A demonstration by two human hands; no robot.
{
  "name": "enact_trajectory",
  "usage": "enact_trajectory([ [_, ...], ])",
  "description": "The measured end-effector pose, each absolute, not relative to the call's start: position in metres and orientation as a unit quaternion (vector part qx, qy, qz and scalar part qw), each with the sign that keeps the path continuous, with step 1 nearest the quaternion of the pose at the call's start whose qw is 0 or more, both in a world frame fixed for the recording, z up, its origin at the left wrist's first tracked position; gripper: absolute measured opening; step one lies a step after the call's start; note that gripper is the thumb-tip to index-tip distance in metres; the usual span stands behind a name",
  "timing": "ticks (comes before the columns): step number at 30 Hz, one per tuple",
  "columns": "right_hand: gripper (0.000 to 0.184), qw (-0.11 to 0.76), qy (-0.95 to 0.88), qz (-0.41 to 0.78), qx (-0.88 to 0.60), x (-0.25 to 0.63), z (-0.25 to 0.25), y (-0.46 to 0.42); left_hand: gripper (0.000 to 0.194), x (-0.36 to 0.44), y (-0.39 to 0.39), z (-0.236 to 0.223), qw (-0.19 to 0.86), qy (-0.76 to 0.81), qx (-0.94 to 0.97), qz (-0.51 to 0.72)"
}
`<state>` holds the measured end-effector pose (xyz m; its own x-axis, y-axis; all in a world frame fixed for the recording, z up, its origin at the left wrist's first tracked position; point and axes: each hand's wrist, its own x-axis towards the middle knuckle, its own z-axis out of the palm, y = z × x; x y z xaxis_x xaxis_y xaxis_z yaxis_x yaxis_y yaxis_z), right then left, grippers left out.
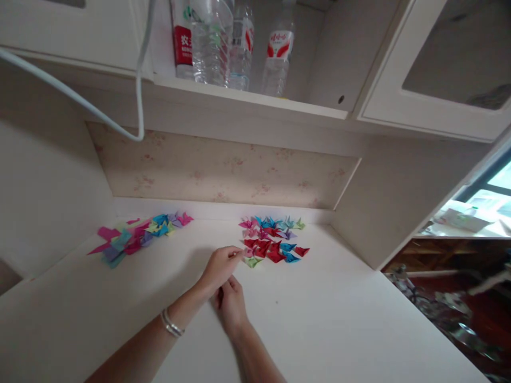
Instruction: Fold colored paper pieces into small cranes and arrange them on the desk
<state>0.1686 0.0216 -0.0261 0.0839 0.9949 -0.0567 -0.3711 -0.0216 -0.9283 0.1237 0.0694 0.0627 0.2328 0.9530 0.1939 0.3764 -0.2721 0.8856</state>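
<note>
My left hand [222,265], with bracelets at its wrist, reaches over the white tabletop. Its thumb and forefinger are pinched at the edge of a pink paper crane [248,252], at the left end of a row. Just below it, my right hand [232,304] rests with curled fingers close under the left wrist; whatever it may hold is hidden. A light green crane [252,261] lies in front of the pink one. Red cranes [275,252] and blue cranes [290,257] stand to the right, with more coloured cranes [271,222] in rows behind.
A loose heap of folded coloured papers and cranes [136,236] lies at the left back. Above hangs a shelf [255,101] with plastic bottles [278,53]. A white cable [139,106] dangles at upper left. A side panel [371,213] bounds the right back.
</note>
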Motion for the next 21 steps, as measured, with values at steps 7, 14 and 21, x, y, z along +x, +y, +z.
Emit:
enact_trajectory([
  [7, 0.032, 0.509, -0.509, 0.482, -0.499, 0.165, -0.021, 0.011, 0.038, 0.001, 0.037, 0.031, 0.466, 0.604, 0.467, 0.447],
  [14, 0.021, 0.327, -0.712, 0.27, -0.56, 0.147, -0.018, 0.0, 0.045, -0.041, 0.022, 0.0, 0.543, 0.605, 0.418, 0.406],
  [21, 0.027, 0.255, -0.769, 0.25, -0.53, 0.096, 0.001, 0.056, 0.028, -0.044, 0.029, -0.009, 0.42, 0.614, 0.549, 0.381],
])
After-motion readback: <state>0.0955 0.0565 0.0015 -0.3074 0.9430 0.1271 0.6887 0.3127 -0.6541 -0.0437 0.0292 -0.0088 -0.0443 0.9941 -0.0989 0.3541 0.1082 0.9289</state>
